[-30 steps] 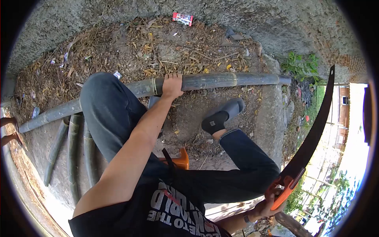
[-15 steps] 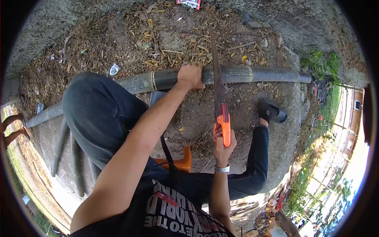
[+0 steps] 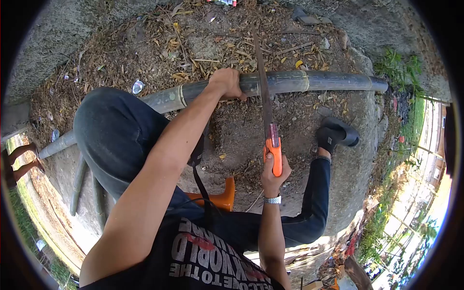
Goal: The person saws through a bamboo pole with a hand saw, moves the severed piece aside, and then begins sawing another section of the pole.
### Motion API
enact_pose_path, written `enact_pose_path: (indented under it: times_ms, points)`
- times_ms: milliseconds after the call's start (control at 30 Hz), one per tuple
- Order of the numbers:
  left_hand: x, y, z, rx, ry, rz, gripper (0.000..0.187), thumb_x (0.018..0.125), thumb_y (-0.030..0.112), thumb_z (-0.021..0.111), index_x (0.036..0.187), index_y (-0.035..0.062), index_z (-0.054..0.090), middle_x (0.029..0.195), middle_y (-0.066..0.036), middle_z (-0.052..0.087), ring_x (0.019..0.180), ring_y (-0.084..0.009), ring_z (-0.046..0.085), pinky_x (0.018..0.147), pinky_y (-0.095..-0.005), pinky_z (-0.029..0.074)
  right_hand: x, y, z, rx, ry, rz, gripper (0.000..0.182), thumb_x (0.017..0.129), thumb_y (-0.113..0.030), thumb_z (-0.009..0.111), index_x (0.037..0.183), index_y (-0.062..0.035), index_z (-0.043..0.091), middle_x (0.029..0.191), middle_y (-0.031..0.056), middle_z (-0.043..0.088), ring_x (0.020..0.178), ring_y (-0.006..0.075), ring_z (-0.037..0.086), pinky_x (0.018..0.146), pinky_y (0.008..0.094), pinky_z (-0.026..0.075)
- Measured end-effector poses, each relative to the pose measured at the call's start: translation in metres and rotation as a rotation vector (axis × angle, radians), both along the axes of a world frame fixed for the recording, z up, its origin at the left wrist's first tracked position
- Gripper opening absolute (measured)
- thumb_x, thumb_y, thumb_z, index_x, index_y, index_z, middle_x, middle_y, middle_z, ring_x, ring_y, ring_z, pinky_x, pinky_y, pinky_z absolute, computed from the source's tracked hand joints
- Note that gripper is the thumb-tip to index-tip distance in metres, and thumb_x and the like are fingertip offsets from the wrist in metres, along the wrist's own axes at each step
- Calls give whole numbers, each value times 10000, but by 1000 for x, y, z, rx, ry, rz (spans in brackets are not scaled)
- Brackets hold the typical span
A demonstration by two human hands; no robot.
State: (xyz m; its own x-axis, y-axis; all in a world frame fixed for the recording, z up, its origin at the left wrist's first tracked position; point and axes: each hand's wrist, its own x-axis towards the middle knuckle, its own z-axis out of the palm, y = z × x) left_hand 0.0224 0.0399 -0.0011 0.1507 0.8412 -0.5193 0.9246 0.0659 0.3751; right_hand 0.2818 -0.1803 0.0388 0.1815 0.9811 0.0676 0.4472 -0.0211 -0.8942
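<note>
A long dark bamboo pole point(image 3: 290, 82) lies across the ground in front of me. My left hand point(image 3: 226, 83) is wrapped round it from above, left of the saw. In my right hand point(image 3: 275, 170) is the orange handle of a hand saw point(image 3: 264, 92). The saw's long brown blade points away from me and crosses the pole a little to the right of my left hand. Whether the teeth have cut into the bamboo cannot be made out.
An orange plastic object point(image 3: 224, 195) is beside my legs. More bamboo poles point(image 3: 79, 186) lie at the left. Another person's bare legs point(image 3: 21, 162) show at the far left edge. Dry leaves, litter and a rough wall point(image 3: 145, 14) lie beyond the pole.
The view has shifted slightly, and the pole appears a little higher at its right end. Both hands keep their hold, and the saw still crosses the pole.
</note>
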Motion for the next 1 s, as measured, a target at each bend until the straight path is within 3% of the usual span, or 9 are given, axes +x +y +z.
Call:
enact_pose_path:
  times_ms: [400,467,567,767,1000]
  points:
    - [2,1,1,-54,29,26,892,624,574,903,1315,57,676,1169,-172,761,1095,-335,734,962,-451,586,8,-4,-4,-13,-7,28,274,939,-164,748,769,11,624,587,10,560,519,63,485,487,276,383]
    - [1,0,3,-54,28,27,894,624,574,904,1316,58,675,1169,-173,761,1100,-334,733,966,-452,584,6,-4,-2,-25,-22,78,266,993,-205,694,994,58,734,697,-1,630,607,46,521,538,253,398]
    - [2,1,1,-45,24,15,897,623,578,905,1317,58,674,1171,-174,760,1110,-333,730,974,-454,580,1,-5,-3,-32,1,67,216,946,-160,734,863,33,688,591,23,576,509,75,507,488,285,396]
    - [2,0,0,-34,18,21,893,616,580,907,1305,59,682,1176,-177,759,1125,-337,725,982,-458,577,6,-18,-8,-74,25,89,193,951,-163,717,977,28,732,601,36,583,506,93,539,501,291,422]
    - [1,2,-2,-50,6,28,884,620,568,912,1303,57,680,1186,-172,756,1127,-336,724,977,-460,578,33,-65,16,-128,-59,114,190,936,-168,690,946,17,732,608,42,589,504,140,568,513,316,442]
